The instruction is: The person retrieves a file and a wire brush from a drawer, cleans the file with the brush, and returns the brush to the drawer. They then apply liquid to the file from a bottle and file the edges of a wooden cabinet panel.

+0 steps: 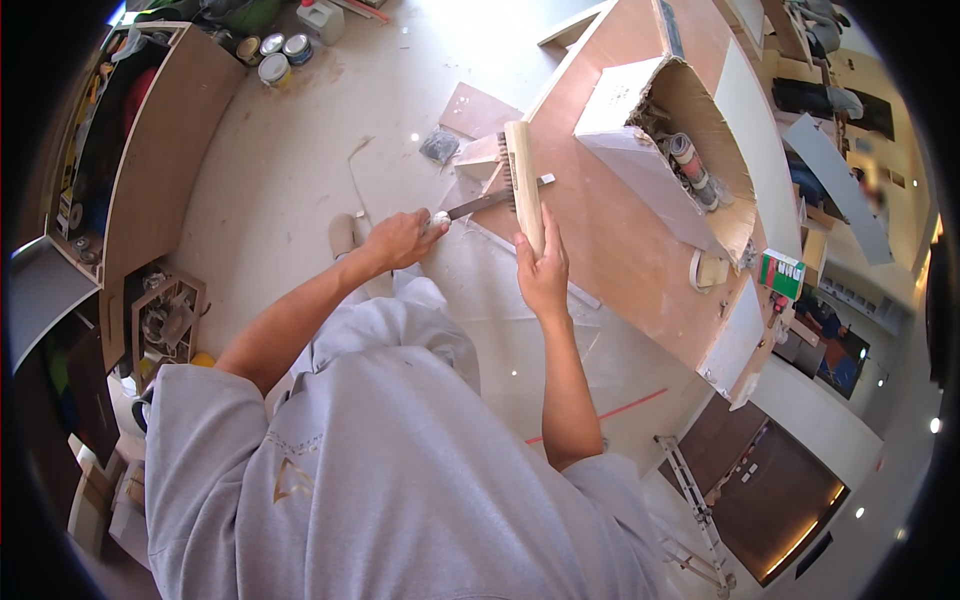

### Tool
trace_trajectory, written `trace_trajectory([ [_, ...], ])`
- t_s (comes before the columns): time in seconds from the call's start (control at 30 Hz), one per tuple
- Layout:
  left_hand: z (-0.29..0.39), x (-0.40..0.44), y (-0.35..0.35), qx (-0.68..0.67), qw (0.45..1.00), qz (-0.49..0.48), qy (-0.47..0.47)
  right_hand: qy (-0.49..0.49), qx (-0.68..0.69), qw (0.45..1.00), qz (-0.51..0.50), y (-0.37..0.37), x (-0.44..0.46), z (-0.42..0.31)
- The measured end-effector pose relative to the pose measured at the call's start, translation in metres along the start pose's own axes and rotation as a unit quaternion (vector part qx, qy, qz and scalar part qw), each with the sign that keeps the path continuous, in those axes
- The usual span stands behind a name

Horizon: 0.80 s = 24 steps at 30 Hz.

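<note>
My left hand [402, 240] is closed around the pale handle of a file-like tool with a long, dark, flat metal blade [482, 205]. Its blade points to the right and ends in a light tip beyond the brush. In my right hand [543, 275] is a wire brush [524, 185] with a pale wooden body, held upright by its lower end. The brush's dark bristles face left and meet or overlap the blade; I cannot tell how firmly they touch. Both tools are above the corner of a wooden workbench [620, 260].
On the bench lie a torn cardboard box [640, 170] with cans inside and a green-and-white box [782, 273]. Paint cans [273, 68] stand on the floor at upper left, near a wooden cabinet [170, 140]. A ladder [690, 490] is at lower right.
</note>
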<state>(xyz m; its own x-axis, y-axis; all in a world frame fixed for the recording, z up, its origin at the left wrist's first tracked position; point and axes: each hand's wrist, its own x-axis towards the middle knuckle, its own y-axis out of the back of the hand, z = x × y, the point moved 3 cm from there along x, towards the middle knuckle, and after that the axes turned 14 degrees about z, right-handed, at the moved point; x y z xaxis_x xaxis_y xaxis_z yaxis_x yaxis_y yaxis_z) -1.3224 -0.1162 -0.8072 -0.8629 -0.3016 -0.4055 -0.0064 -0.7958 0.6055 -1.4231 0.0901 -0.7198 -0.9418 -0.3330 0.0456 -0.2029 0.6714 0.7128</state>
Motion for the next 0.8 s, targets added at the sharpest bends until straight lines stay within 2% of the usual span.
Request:
trace_trajectory([
  [0.13, 0.011, -0.001, 0.011, 0.080, 0.996, 0.046, -0.011, -0.092, 0.036, 0.995, -0.012, -0.018, 0.015, -0.013],
  [0.23, 0.012, -0.001, 0.014, 0.095, 0.992, 0.077, -0.029, -0.055, 0.067, 0.996, 0.031, -0.031, 0.014, 0.002],
  [0.33, 0.008, 0.005, 0.024, 0.115, 0.989, 0.077, -0.054, -0.056, 0.066, 0.996, 0.001, -0.026, 0.013, 0.009],
  [0.4, 0.005, 0.008, 0.040, 0.129, 0.988, 0.044, -0.077, -0.074, 0.102, 0.992, 0.004, -0.020, 0.008, 0.017],
  [0.47, -0.001, 0.012, 0.047, 0.148, 0.983, 0.025, -0.107, -0.129, 0.145, 0.981, -0.023, -0.010, 0.003, 0.023],
  [0.57, -0.013, 0.036, 0.051, 0.194, 0.964, 0.032, -0.179, -0.042, 0.102, 0.990, -0.092, 0.010, 0.016, 0.017],
  [0.6, -0.020, 0.048, 0.049, 0.215, 0.953, 0.038, -0.208, 0.012, 0.068, 0.992, -0.103, 0.021, 0.027, -0.005],
  [0.63, -0.024, 0.059, 0.048, 0.236, 0.941, 0.046, -0.237, 0.114, 0.001, 0.986, -0.125, 0.025, 0.037, -0.011],
  [0.7, -0.026, 0.080, 0.050, 0.258, 0.925, 0.071, -0.271, 0.313, -0.130, 0.927, -0.163, 0.020, 0.062, -0.013],
  [0.8, -0.016, 0.104, 0.057, 0.282, 0.903, 0.089, -0.313, 0.357, -0.114, 0.904, -0.204, -0.008, 0.089, -0.004],
])
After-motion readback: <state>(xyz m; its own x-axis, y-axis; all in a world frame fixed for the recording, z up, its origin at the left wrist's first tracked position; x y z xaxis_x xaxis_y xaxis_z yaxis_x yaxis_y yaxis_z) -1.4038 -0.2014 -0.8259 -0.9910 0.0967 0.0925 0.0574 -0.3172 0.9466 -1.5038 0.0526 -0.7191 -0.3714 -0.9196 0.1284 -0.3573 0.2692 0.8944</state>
